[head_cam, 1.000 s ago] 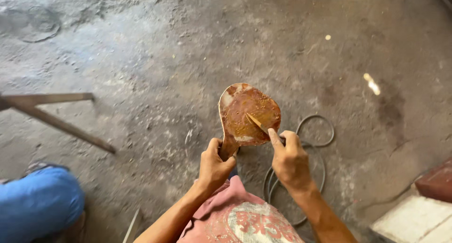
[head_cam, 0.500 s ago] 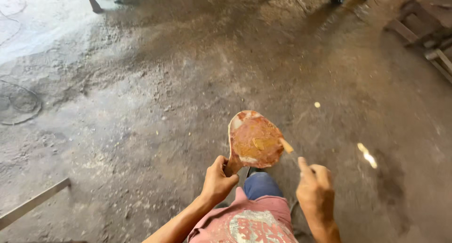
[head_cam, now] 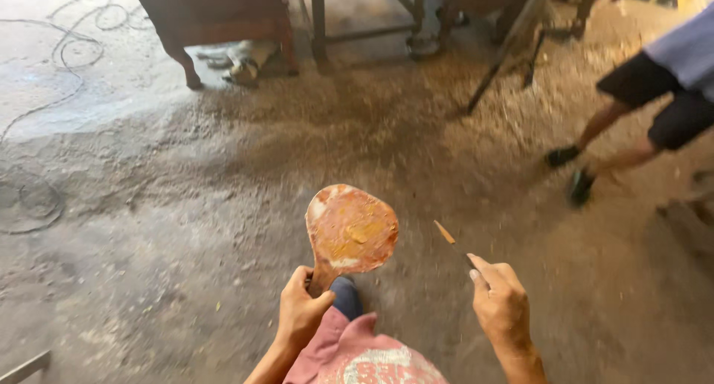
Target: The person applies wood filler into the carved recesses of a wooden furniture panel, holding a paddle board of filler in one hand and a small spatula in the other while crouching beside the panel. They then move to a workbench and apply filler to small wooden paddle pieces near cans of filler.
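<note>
We log one dusty concrete floor (head_cam: pixel 149 228), spread with sawdust toward the top and right, as the largest item. On it, at the upper edge, we count one dark wooden furniture piece (head_cam: pixel 216 16) on legs and one metal frame (head_cam: pixel 372 19) of thin bars beside it; further legs to the right are too cut off to count. One other person (head_cam: pixel 647 101) stands at the right edge, two legs and two dark shoes visible, well apart from our hands. One loose cable (head_cam: pixel 67 49) snakes across the upper left floor. One knee under pink printed cloth (head_cam: pixel 364 358) sits at the bottom centre. One paddle-shaped wooden board (head_cam: pixel 351 231), coated patchily in orange-brown paste with pale spots, is held upright above the knee, roughly mid-frame. Our left hand (head_cam: pixel 301 309) is clenched round its handle, fingers wrapped fully. Our right hand (head_cam: pixel 502 306) sits to the right of the board, not touching it, fingers closed on one thin stick (head_cam: pixel 448 237) with an orange tip that points up and left toward the board. One metal bar end (head_cam: pixel 22 369) shows at the lower left corner.
</note>
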